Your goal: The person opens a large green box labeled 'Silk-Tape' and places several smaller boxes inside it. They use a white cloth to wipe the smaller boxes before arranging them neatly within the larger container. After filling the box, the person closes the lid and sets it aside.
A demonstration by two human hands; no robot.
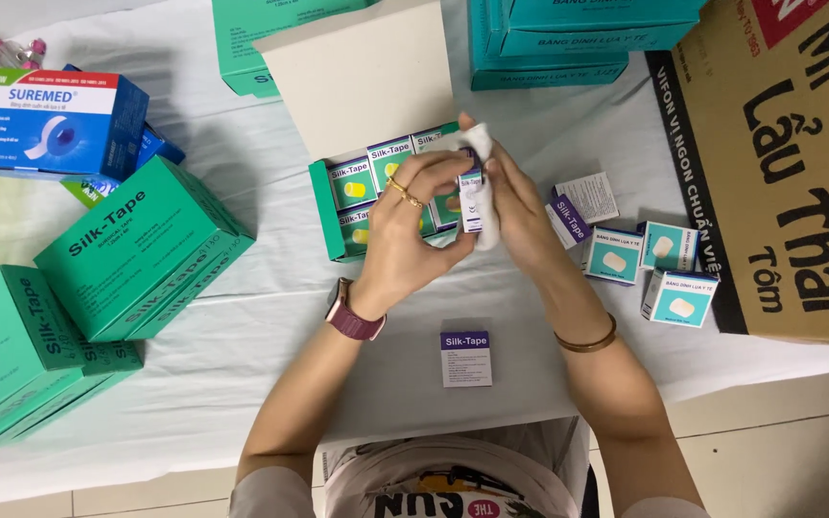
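My left hand [405,235] and my right hand [520,206] meet above the table, both gripping one small white and purple box [472,197] held upright between the fingertips. A white cloth or sheet [487,230] lies against my right palm behind it. Just beyond the hands stands an open green carton [323,206] with its lid flap raised, holding several small boxes in rows. Another small purple and white box [465,358] lies flat on the white tablecloth [242,336] in front of me.
Several large green cartons [136,245] are stacked at the left, with a blue and white carton [55,120] behind them. Small teal boxes [669,273] lie loose at the right beside a big brown cardboard box [798,163]. More teal cartons [568,38] stand at the back.
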